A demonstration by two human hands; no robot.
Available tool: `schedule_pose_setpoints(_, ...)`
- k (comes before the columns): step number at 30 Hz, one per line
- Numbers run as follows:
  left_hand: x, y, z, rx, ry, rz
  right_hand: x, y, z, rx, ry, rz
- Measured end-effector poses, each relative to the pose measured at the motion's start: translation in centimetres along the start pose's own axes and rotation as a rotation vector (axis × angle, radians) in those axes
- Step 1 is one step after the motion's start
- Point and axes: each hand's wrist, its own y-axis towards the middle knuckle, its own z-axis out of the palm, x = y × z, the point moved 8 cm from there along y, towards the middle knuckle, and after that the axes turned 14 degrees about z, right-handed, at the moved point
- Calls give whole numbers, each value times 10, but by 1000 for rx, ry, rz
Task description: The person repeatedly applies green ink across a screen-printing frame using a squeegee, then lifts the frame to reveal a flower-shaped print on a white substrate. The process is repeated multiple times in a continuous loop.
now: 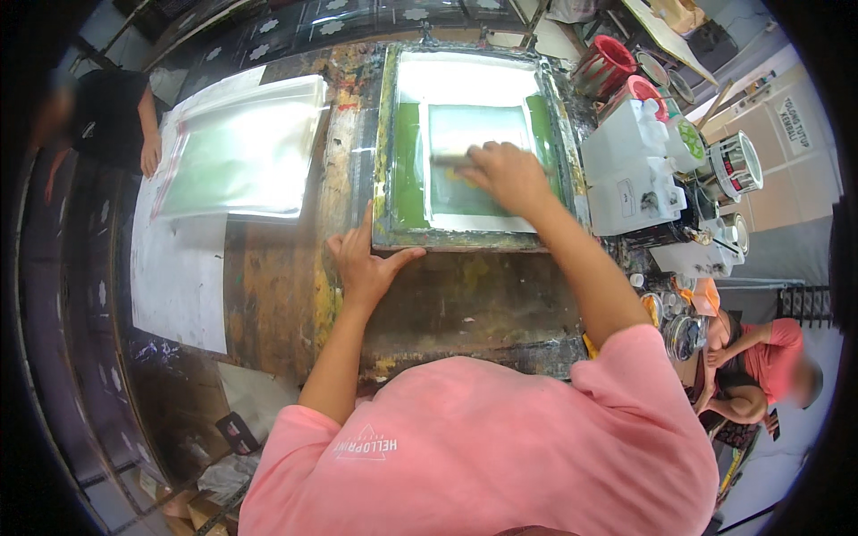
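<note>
A screen-printing frame (386, 170) lies on the stained table, with green borders around a pale window in its mesh. My right hand (508, 177) is closed on a squeegee (451, 160) over the mesh; motion blurs the tool a little, and my fingers cover part of it. At the frame's near left corner, my left hand (365, 268) rests with thumb and fingers spread, touching the edge. To the left lies a stack of clear plastic sheets (241, 147) on white paper (179, 290).
White jugs (630, 192) and paint-stained tins, including a red bucket (608, 64), crowd the table's right side. Jars (684, 335) stand nearer. A person in black (112, 116) stands at the far left by the sheets; another in pink (773, 357) sits at right.
</note>
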Motion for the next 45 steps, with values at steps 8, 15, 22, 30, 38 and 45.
schedule_pose_setpoints(8,-25,30,-21,-282,-519,-94,46,-80,-103,-134,56,-18)
schedule_pose_setpoints(15,-60,90,-67,-399,-534,149,49,-14,-200,-620,-6,-75)
schedule_pose_setpoints(22,-43,15,14,301,565,63,39,36,-246,-558,58,-13)
schedule_pose_setpoints(30,-27,19,41,378,306,-59,38,54,-260,-510,109,20)
schedule_pose_setpoints(38,-49,19,28,297,244,24,43,46,-259,-542,106,15)
schedule_pose_setpoints(45,-67,100,-16,-89,-72,65,42,49,-261,-530,79,21)
